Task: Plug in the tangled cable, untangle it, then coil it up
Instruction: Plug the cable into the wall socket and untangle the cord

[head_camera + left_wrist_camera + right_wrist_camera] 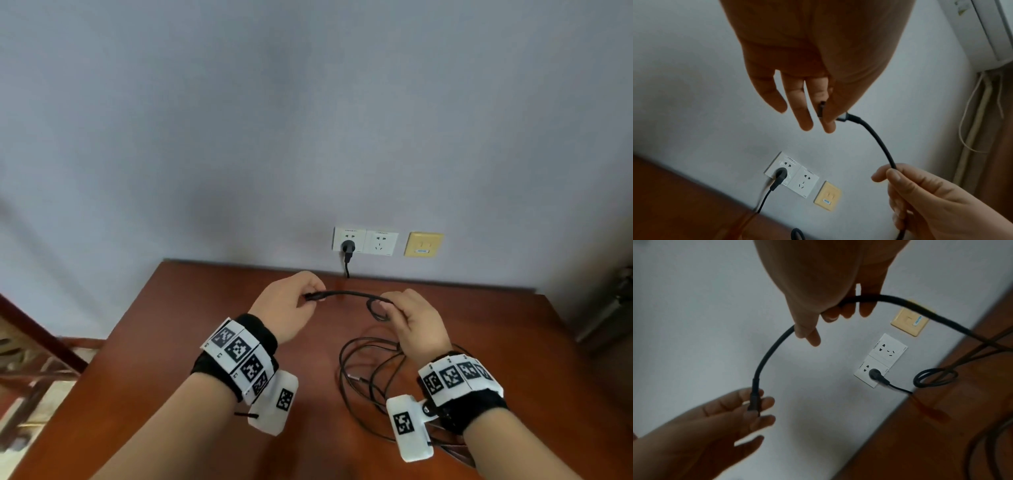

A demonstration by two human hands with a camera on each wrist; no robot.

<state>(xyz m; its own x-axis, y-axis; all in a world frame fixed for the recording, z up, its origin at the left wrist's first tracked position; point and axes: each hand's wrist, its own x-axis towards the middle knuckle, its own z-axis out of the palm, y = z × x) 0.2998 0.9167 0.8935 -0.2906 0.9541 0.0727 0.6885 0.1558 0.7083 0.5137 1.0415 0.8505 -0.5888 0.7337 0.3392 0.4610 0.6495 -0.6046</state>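
Note:
A black cable [349,293] arcs between both hands above the brown table [205,301]. My left hand [294,301] pinches the cable's connector end [844,118] between thumb and forefinger. My right hand [416,323] grips the cable [774,345] a short way along, with a small loop [375,311] just in front of it. The rest lies in loose loops [370,370] on the table under my right wrist. The black plug [348,247] sits in the left white wall socket [346,236], its lead dropping behind the table's back edge.
A second white socket [381,242] and a yellow wall plate [424,244] sit right of the plug. The table meets the grey wall. Wooden furniture [30,342] stands at the left, dark objects [613,308] at the right. An air conditioner [986,29] hangs high on the wall.

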